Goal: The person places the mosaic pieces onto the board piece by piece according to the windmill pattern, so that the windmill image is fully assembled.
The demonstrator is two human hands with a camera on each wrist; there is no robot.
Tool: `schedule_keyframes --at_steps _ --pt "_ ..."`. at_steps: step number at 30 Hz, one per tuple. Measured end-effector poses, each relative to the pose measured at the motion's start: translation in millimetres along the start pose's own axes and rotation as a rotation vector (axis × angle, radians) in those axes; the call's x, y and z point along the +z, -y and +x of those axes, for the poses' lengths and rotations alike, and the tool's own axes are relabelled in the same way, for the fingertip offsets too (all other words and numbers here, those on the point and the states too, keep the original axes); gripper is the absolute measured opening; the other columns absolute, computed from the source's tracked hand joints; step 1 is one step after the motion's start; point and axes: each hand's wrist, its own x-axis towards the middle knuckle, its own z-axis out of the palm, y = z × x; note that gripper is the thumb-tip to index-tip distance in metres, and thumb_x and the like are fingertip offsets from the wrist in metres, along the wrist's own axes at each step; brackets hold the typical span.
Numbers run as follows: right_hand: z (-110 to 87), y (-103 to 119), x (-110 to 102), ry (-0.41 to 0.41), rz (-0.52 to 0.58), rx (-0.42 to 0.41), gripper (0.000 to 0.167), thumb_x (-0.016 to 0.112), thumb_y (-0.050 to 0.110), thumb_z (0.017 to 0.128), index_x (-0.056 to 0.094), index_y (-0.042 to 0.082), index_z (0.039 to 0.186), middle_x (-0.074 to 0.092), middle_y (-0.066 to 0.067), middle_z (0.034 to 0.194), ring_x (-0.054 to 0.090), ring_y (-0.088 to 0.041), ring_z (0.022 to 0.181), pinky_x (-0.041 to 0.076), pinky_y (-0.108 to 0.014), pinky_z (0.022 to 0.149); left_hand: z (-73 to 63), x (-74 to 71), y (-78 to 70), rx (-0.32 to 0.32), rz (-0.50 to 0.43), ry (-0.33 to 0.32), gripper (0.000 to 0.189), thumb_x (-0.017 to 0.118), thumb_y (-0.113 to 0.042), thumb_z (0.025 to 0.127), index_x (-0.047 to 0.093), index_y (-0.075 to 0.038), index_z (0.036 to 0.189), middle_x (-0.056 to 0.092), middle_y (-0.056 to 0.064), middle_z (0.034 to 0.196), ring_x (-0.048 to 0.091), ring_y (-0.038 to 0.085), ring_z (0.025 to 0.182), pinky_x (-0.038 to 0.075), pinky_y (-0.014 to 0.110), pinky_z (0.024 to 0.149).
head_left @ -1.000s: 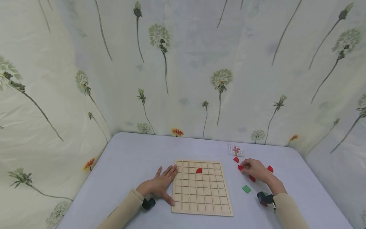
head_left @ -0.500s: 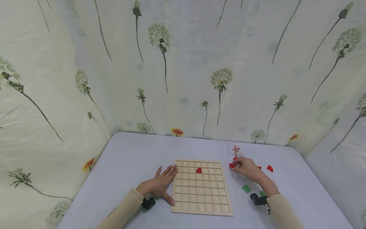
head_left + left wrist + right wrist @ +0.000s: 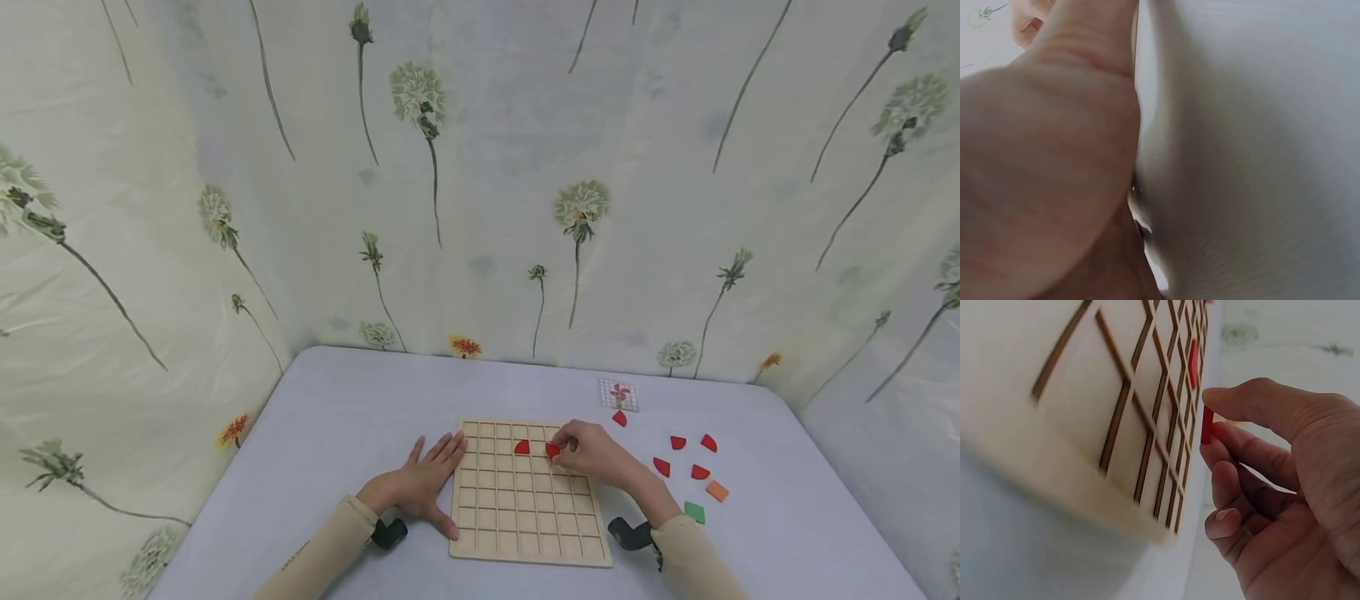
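My left hand [image 3: 416, 485] lies with fingers spread on the table, its fingertips and thumb touching the left edge of a wooden grid board [image 3: 506, 500]. Over the board's upper right cells, my right hand [image 3: 596, 454] pinches a red quarter-circle tile [image 3: 552, 450] between thumb and fingers. The right wrist view shows that held tile [image 3: 1207, 425] edge-on, close to the board [image 3: 1085, 425]. Another red quarter-circle tile [image 3: 522, 447] sits in a cell near the top, left of the held one. The left wrist view shows mostly my left hand [image 3: 1047, 169] close up.
Right of the board lie several red quarter-circle tiles [image 3: 661, 467], an orange tile [image 3: 717, 491] and a green tile [image 3: 694, 512]. A small pattern card [image 3: 618, 395] lies at the back, with a red tile [image 3: 619, 418] just in front. A flowered curtain [image 3: 480, 208] hangs behind the table.
My right hand has carried the red quarter-circle tile leftward from the loose tiles to over the board, uncovering more tiles on the right. The left hand has stayed in place.
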Motion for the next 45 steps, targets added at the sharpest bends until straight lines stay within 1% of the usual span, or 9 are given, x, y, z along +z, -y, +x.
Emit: schedule_keyframes --at_steps 6,9,12,17,26,33,35,40,45 --pt "4.2 14.0 13.6 0.031 -0.002 -0.145 0.018 0.077 0.019 0.082 0.070 0.010 0.097 0.063 0.003 0.089 0.053 -0.010 0.078 0.047 -0.021 0.066 0.8 0.7 0.3 0.001 0.014 0.000 0.134 0.076 -0.067 0.065 -0.001 -0.005 0.155 -0.008 0.011 0.163 -0.006 0.031 0.151 -0.005 0.061 0.116" --pt "5.1 23.1 17.5 0.049 0.000 -0.176 0.018 0.076 0.017 0.083 0.069 0.009 0.097 0.063 0.002 0.090 0.052 -0.009 0.078 0.047 -0.022 0.067 0.3 0.3 -0.4 -0.005 0.023 0.000 0.134 0.076 -0.067 0.064 -0.001 -0.005 0.155 -0.008 0.011 0.164 -0.005 0.030 0.151 -0.005 0.061 0.116" --pt "6.3 28.6 22.4 0.060 -0.027 -0.196 0.015 0.074 0.013 0.083 0.069 0.008 0.096 0.063 0.003 0.090 0.051 -0.009 0.077 0.047 -0.022 0.066 0.0 -0.1 -0.7 -0.008 0.030 -0.002 0.134 0.076 -0.067 0.064 -0.001 -0.005 0.155 -0.008 0.011 0.164 -0.005 0.030 0.151 -0.005 0.061 0.116" --pt "7.4 31.3 29.6 0.075 -0.077 -0.175 0.014 0.071 0.010 0.083 0.068 0.010 0.097 0.061 0.005 0.090 0.050 -0.008 0.074 0.046 -0.021 0.065 -0.2 0.0 -1.0 -0.013 0.029 0.003 0.135 0.076 -0.068 0.064 -0.002 -0.005 0.155 -0.008 0.010 0.164 -0.005 0.030 0.151 -0.005 0.061 0.116" --pt "10.8 31.4 30.5 0.072 -0.080 -0.174 0.014 0.066 0.005 0.084 0.067 0.011 0.097 0.063 0.003 0.090 0.053 -0.010 0.076 0.047 -0.023 0.068 0.5 1.5 0.3 -0.015 0.015 0.006 0.135 0.076 -0.068 0.064 -0.003 -0.007 0.155 -0.009 0.008 0.164 -0.006 0.028 0.151 -0.005 0.061 0.116" --pt "11.7 31.8 30.9 0.050 -0.070 -0.166 0.015 0.068 0.006 0.083 0.068 0.009 0.097 0.063 0.002 0.091 0.052 -0.009 0.075 0.047 -0.024 0.065 0.4 0.1 -0.1 -0.007 0.020 0.007 0.135 0.076 -0.068 0.064 -0.003 -0.006 0.155 -0.009 0.011 0.163 -0.006 0.030 0.151 -0.005 0.062 0.116" --pt "11.7 31.6 31.3 0.047 -0.079 -0.153 0.015 0.069 0.008 0.083 0.069 0.009 0.098 0.062 0.004 0.091 0.052 -0.008 0.075 0.047 -0.023 0.065 0.4 -0.1 -0.1 -0.006 0.023 0.006 0.135 0.075 -0.068 0.064 -0.003 -0.006 0.155 -0.008 0.011 0.164 -0.006 0.030 0.151 -0.005 0.062 0.116" --pt "12.9 30.8 32.7 0.036 -0.102 -0.154 0.011 0.071 0.012 0.085 0.070 0.010 0.096 0.062 0.005 0.090 0.052 -0.008 0.075 0.047 -0.022 0.065 0.2 -0.3 -0.3 -0.008 0.026 0.001 0.136 0.075 -0.069 0.063 -0.003 -0.006 0.155 -0.008 0.010 0.164 -0.005 0.030 0.151 -0.005 0.061 0.116" --pt "14.0 31.6 33.5 0.026 -0.099 -0.148 0.010 0.071 0.010 0.086 0.070 0.009 0.095 0.063 0.004 0.090 0.052 -0.008 0.075 0.047 -0.022 0.065 -0.8 -0.5 -0.8 -0.011 0.028 -0.001 0.136 0.076 -0.068 0.063 -0.002 -0.006 0.155 -0.007 0.010 0.164 -0.005 0.030 0.151 -0.005 0.061 0.116"
